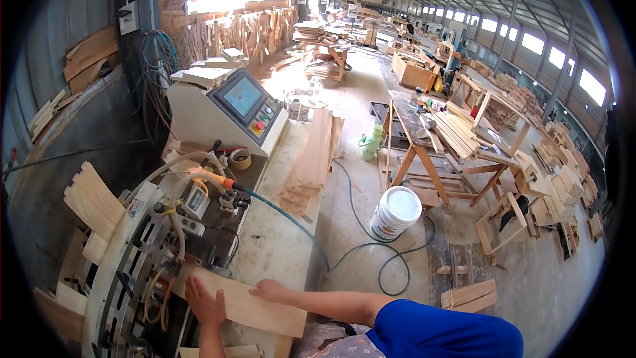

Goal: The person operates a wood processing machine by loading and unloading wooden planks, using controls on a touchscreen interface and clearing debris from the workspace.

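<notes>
Left hand (205,305) flat, fingers spread, pressing down on pale flat wooden board (255,308); right hand (268,290) resting open on its upper edge, nothing gripped. Board lying at near edge of dusty machine bench (278,245), beside curved metal clamping jig (126,272). Probably positioning stage; next calls for squaring against jig. Beyond: beige control console with blue screen (232,109), stacked planks (311,159), white plastic bucket (395,212), long workshop hall.

A pale, light-brown board (248,305) is seen under both hands. A blue sleeve (450,331) is worn. The machine (199,109) is cream, its panel (246,103) grey with a blue screen. A white bucket (395,212), green bottle (372,142) and teal hose (291,222) are seen.
</notes>
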Tool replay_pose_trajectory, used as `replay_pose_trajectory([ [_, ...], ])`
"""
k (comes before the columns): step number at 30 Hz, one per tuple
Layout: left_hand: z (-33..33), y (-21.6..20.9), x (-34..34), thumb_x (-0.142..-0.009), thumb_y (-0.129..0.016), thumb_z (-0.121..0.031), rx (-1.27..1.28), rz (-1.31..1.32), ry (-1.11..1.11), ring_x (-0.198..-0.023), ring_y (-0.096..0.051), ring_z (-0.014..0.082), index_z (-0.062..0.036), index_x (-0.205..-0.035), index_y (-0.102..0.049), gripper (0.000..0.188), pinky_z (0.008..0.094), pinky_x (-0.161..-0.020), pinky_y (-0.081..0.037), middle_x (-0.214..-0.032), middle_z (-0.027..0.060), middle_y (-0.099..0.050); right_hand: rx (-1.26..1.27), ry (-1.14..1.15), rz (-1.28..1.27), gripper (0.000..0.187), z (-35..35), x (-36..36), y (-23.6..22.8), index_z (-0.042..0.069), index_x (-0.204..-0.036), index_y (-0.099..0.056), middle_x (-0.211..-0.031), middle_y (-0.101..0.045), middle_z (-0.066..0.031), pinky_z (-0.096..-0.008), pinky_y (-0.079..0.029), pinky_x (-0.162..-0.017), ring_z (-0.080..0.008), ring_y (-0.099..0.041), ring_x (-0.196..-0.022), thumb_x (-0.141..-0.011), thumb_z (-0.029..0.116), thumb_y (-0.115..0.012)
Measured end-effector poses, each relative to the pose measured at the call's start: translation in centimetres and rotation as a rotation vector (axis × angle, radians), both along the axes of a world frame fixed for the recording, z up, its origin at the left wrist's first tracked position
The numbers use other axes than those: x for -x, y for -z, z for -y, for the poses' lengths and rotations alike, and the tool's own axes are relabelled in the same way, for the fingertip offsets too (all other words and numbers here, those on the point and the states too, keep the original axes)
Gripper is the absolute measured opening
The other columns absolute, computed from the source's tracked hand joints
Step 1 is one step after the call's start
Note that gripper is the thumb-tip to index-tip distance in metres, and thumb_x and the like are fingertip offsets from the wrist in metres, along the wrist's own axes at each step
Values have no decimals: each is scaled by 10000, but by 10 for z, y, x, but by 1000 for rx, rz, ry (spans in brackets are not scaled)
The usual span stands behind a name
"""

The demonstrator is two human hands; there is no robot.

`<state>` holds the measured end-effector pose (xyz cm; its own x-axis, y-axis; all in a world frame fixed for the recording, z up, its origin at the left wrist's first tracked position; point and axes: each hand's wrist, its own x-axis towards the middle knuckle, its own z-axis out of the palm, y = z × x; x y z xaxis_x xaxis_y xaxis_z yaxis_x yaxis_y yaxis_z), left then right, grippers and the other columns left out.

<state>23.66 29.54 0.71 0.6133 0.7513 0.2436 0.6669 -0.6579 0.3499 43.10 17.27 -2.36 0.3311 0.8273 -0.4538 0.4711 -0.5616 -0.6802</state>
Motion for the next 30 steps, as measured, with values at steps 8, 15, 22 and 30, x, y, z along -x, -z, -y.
replay_pose_trajectory([
  [8,-4,4,0,-785,-681,-304,-14,-3,-17,-1411,-231,410,74,-1435,-262,861,515,-1170,-144,-1503,256,-282,-61,-46,-14,584,-3,-2,13,-29,-1011,-675,-1121,-634,-249,-463,-458,-927,-412,-584,-1077,-899,518,-502],
  [15,0,-5,-6,-779,-682,-287,13,-9,-7,-1415,-227,407,76,-1436,-259,862,515,-1165,-150,-1507,256,-279,-5,-5,-61,560,4,-2,-13,-9,-1014,-679,-1135,-637,-234,-465,-459,-930,-404,-584,-1088,-895,512,-512],
  [22,1,-7,-8,-771,-685,-260,47,-43,-56,-1419,-223,398,69,-1443,-248,867,515,-1162,-153,-1520,242,-265,-199,20,136,602,2,22,-28,-3,-1262,-536,-1343,-507,-227,-448,-396,-1009,-366,-489,-1218,-858,435,-623],
  [30,-2,-8,-7,-789,-668,-252,22,-60,-32,-1417,-221,407,58,-1451,-241,846,520,-1151,-173,-1517,244,-264,-297,-203,685,1111,17,70,-66,13,-1449,-318,-1395,-363,-304,-520,-378,-897,-417,-417,-1213,-585,527,-791],
])
